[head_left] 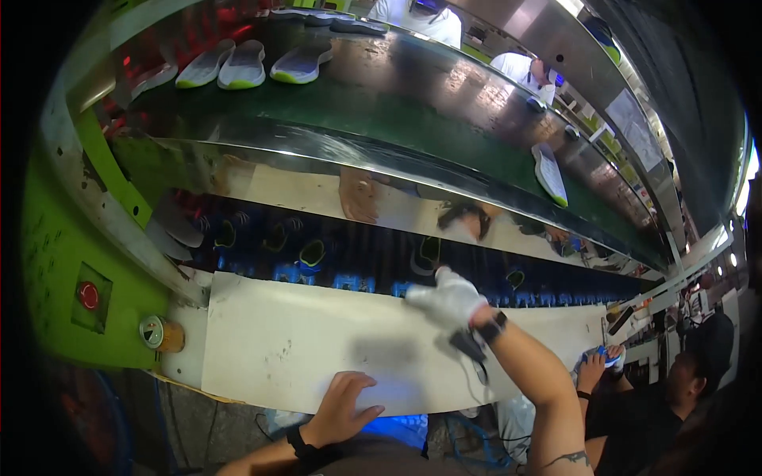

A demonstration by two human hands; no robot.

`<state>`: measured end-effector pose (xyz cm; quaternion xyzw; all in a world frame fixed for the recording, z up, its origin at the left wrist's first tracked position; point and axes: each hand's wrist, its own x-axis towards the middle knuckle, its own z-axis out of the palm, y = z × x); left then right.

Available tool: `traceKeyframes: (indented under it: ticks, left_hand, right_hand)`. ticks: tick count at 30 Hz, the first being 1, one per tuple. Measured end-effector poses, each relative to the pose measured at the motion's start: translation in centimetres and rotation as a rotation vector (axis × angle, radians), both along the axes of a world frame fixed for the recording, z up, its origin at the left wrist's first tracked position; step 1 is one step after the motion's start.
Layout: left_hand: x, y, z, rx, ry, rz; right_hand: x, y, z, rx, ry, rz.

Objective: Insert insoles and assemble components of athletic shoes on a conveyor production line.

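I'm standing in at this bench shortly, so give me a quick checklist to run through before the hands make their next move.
1. Glove on the right hand: ok, a white one is worn.
2. Glove on the left hand: not ok, if both need one; it is bare.
3. Right grip on the dark shoe beside it: cannot tell, the glove is blurred.
4. Left hand free: ok, nothing visible in it.
5. Can clear of both hands: ok, well off to the left.
6. Red button uncovered: ok, nothing in front of it.
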<state>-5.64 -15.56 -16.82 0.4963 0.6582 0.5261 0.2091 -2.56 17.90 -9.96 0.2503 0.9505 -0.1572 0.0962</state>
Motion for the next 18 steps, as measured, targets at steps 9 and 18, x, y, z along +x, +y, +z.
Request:
traceKeyframes:
  ticks: [9,18]
  left_hand:
    - [-0.1,0.2,0.5,-0.048,0.004,0.037]
    - [-3.8,0.5,0.0,0.108,-0.719,0.166]
  right_hand:
    - [-6.5,6.9,-4.2,0.023,0.008,-0.262]
    - [4.3,-1.5,2.5,-1.595,0.238,-0.391]
